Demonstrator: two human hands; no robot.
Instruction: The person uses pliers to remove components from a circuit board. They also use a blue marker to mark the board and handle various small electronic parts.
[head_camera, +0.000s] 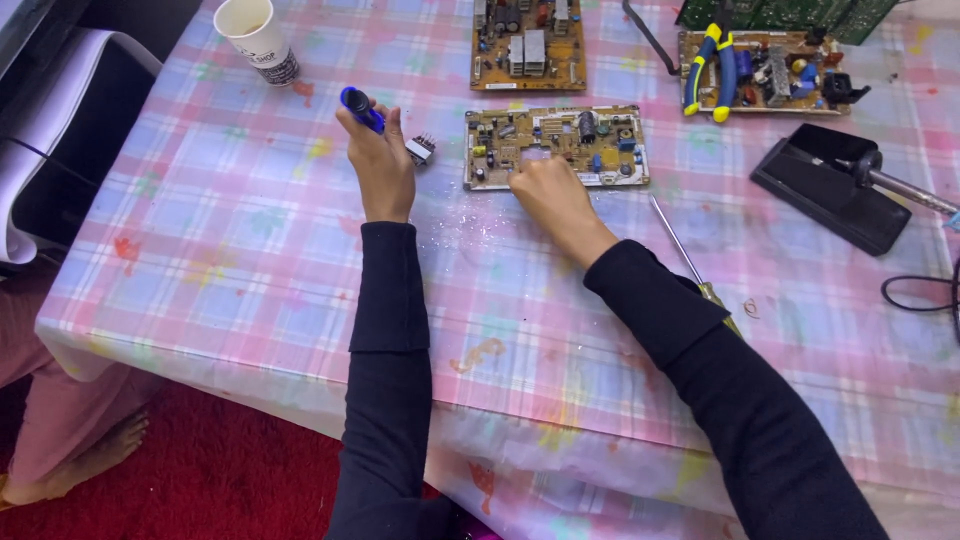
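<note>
From the head camera we see our left hand (380, 165) closed around a blue tool (360, 108), its long axis tilting up and away to the left, while a small pinned part (420, 150) lies just to the right of that hand. Our right hand (545, 192) rests with fingers curled down on the near edge of a tan circuit board (556, 145), whose long side runs left to right just beyond it; whether it grips anything we cannot tell, and this hand is nearer the board. A screwdriver (690, 260) lies right of our right forearm, a soldering iron (895, 185) on its black stand (828, 186) farther right, a paper cup (256, 38) beyond our left hand, and nothing stands between hands and board.
</note>
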